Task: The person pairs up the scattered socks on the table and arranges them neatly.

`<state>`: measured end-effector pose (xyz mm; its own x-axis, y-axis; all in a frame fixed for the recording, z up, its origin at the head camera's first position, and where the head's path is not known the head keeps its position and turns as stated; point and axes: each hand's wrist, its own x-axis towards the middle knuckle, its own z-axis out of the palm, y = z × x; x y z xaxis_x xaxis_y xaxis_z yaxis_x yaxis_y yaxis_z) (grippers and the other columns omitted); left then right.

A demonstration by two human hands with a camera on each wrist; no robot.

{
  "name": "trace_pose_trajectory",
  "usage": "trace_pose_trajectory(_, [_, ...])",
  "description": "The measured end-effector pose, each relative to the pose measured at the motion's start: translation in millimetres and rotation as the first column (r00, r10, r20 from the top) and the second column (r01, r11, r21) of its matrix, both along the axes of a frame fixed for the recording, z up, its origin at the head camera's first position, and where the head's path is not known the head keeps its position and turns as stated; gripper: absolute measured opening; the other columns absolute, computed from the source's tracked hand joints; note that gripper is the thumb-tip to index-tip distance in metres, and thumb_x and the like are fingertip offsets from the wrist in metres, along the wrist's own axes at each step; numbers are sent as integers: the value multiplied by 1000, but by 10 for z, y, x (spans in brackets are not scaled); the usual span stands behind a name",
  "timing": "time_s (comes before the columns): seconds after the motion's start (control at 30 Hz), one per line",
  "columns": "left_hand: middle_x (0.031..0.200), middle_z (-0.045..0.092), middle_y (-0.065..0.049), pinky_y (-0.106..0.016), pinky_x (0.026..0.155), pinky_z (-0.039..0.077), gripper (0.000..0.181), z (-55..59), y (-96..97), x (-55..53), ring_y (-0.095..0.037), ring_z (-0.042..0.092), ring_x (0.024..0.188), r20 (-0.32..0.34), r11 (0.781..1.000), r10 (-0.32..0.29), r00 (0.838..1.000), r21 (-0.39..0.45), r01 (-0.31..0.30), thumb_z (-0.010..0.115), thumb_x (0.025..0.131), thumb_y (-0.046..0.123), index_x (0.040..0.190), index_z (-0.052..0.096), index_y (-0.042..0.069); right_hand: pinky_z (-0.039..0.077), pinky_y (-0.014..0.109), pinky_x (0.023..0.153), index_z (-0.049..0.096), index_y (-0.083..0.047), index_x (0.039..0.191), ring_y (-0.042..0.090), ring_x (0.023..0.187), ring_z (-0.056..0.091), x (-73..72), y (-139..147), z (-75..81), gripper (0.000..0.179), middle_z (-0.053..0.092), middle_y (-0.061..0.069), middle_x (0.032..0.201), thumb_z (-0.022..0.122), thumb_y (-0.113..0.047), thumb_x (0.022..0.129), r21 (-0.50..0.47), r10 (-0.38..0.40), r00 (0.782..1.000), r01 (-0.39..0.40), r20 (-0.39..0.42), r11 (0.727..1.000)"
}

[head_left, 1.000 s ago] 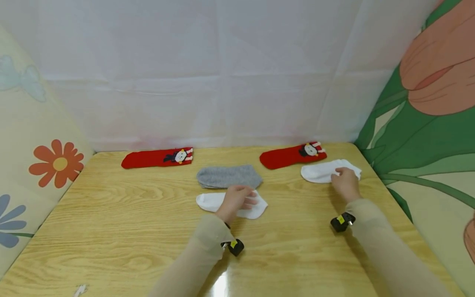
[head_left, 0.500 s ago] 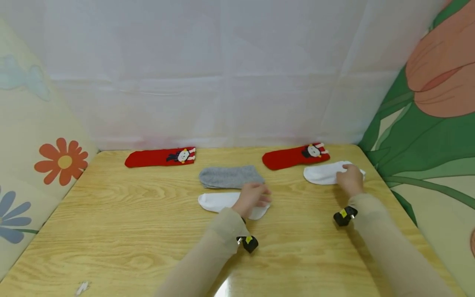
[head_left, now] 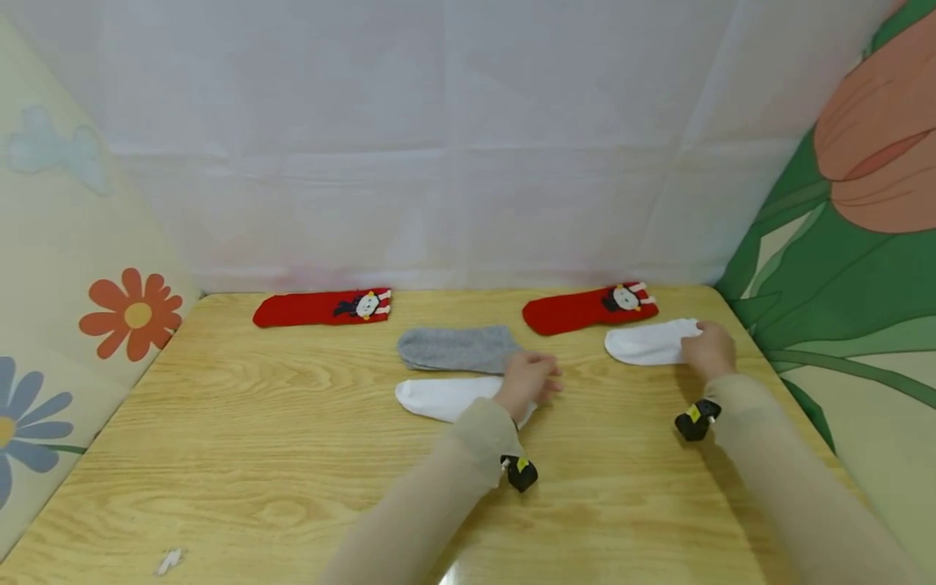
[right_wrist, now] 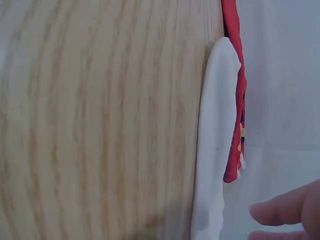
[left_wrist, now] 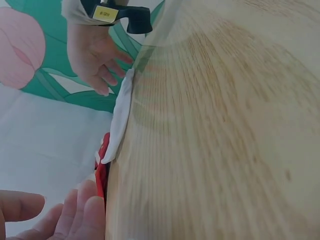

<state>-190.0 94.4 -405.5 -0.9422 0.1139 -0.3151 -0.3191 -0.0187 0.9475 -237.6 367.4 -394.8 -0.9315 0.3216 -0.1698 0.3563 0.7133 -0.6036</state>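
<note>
My left hand point(head_left: 528, 380) is over the cuff end of a white ankle sock point(head_left: 442, 398), partly hiding it. In the left wrist view its thumb and fingers point(left_wrist: 82, 215) are apart and hold nothing. Just behind that sock lies a grey ankle sock point(head_left: 457, 349). At the right, my right hand point(head_left: 709, 352) is at the cuff end of a second white sock point(head_left: 647, 343), covering that end. From the left wrist view, the right hand point(left_wrist: 97, 59) has loose fingers just above the sock point(left_wrist: 120, 120). The right wrist view shows its thumb point(right_wrist: 280, 207) apart from the sock.
Two red socks with a cartoon figure lie along the back edge, one left point(head_left: 314, 309) and one right point(head_left: 578, 310). A white cloth point(head_left: 439, 162) hangs behind the wooden table point(head_left: 278, 455). Flower-patterned panels point(head_left: 877, 268) stand at the sides. A pale mark point(head_left: 171, 561) shows at front left.
My left hand has moved right along the near white sock, uncovering its middle. My right hand has shifted slightly right toward the other sock's cuff end. The socks lie as before.
</note>
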Motion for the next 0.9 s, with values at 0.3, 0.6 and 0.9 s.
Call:
trace_pose_trajectory(0.3, [92,70,-10,-18,49,45,26,-34,190,-52,-14,64,65,28,1000,-21,999,-2,21,54,96,5,119,61,-5,30,56,106,32,23,135,56,126,32,-17,68,4,55,33,42,137,40,-5,88,50,13,1000,-14,12,999])
trace_pose_trajectory(0.6, [93,68,-6,-24,58,52,28,25,319,-98,-24,69,80,79,996,-77,994,-35,80,58,94,3,121,62,-3,32,55,105,35,25,129,55,123,36,-35,114,-40,52,36,44,132,39,-4,86,145,32,999,-36,28,989])
trace_pose_trajectory(0.9, [92,66,-7,-22,52,48,32,32,421,-166,-18,65,70,111,997,-40,993,-60,46,58,93,1,124,62,-1,42,59,87,48,23,107,57,103,48,-53,249,-24,36,48,45,111,39,-3,83,250,58,998,-56,-2,967])
